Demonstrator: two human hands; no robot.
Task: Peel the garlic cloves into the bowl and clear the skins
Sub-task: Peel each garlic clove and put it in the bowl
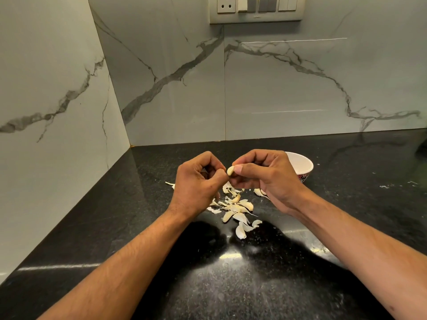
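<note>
My right hand (265, 176) pinches a pale garlic clove (230, 170) between thumb and fingers, held above the black counter. My left hand (198, 181) is curled right beside it, its fingertips at the clove's lower end; whether it grips skin is hidden. Below both hands lies a pile of garlic cloves and papery skins (235, 210) on the counter. A white bowl (302, 163) with a patterned outside stands behind my right hand, partly hidden by it; its contents are out of sight.
The black granite counter (161, 239) meets marble-look walls at the back and left, forming a corner at the far left. A switch and socket panel (256, 8) is on the back wall. One stray skin (170, 184) lies left of my left hand.
</note>
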